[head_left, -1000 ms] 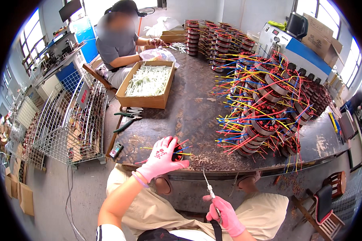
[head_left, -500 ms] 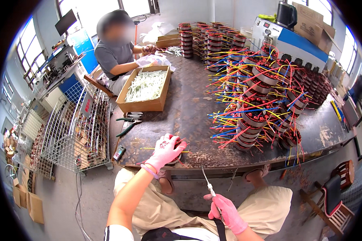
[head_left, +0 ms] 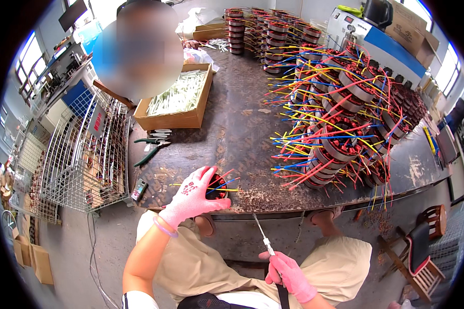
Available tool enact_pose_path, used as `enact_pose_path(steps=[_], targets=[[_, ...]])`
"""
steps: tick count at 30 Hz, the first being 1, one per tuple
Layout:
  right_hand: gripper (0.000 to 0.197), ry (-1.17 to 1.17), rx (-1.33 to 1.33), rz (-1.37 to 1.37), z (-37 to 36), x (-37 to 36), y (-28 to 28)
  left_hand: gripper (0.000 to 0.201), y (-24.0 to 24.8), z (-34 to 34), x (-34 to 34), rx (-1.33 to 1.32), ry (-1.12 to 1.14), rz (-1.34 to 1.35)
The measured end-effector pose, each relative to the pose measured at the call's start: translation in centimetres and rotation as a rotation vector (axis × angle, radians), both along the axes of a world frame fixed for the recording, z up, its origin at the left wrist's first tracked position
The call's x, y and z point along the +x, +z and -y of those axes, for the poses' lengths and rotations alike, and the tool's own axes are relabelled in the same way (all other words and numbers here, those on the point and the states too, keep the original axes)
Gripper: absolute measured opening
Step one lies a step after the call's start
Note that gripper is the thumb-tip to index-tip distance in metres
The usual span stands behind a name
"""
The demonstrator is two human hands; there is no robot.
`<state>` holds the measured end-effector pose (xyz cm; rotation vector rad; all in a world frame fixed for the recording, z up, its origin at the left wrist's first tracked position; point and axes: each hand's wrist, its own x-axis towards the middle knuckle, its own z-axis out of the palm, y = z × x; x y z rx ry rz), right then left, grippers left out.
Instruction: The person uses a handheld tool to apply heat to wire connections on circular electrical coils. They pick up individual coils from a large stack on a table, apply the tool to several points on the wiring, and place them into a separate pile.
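Note:
At the table's near edge lies a wire-wound motor stator [head_left: 219, 187] with red, blue and yellow leads sticking out. My left hand [head_left: 195, 193], in a pink glove, grips its left side, thumb in front and fingers behind, hiding that part. My right hand [head_left: 288, 273], also gloved in pink, is closed around a slim silver tool [head_left: 265, 240] with a long thin shaft. Its tip points up toward the table edge, apart from the stator. Green-handled pliers [head_left: 152, 152] lie beyond my left hand, beside several short white tubes [head_left: 161, 133].
Stacked stators [head_left: 340, 144] with loose leads crowd the table's right side. A cardboard box [head_left: 203, 105] of white tubes stands at the far left, near a seated person. Wire carts [head_left: 82, 159] stand left of the table. A wooden chair [head_left: 423, 252] is at the right.
My left hand has spread wider and shifted left around the stator, uncovering more of it. My right hand keeps the tool in nearly the same place. The whole view has tilted slightly.

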<state>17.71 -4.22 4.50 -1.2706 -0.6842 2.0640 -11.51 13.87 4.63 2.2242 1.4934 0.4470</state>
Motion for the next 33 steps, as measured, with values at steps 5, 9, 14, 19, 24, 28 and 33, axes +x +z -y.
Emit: enact_pose_path(steps=[5,9,14,19,24,28,33], targets=[[0.039,-0.014,0.023,0.017,-0.3,-0.4,0.3,0.066,0.0,-0.5,1.8,0.008,0.185,0.104],[0.038,-0.037,0.036,0.036,-0.1,-0.3,0.4,0.063,-1.2,-0.9,2.4,0.135,0.163,-0.071],[0.038,-0.05,0.018,0.041,0.1,-0.1,0.7,0.076,-0.3,-0.7,1.7,0.041,0.136,0.085],[0.038,-0.033,-0.011,0.023,0.4,0.8,0.7,0.107,0.6,0.3,-0.7,0.114,-0.034,-0.149],[0.038,-0.006,-0.067,-0.069,0.2,1.8,0.2,0.106,1.0,0.3,0.0,0.021,-0.001,-0.089],[0.038,0.026,-0.048,-0.104,0.2,2.6,-0.2,0.104,0.3,0.3,0.0,0.064,-0.002,-0.101],[0.04,0.09,-0.02,-0.065,0.0,3.1,-0.2,0.104,0.2,0.3,0.5,0.118,0.008,-0.13]])
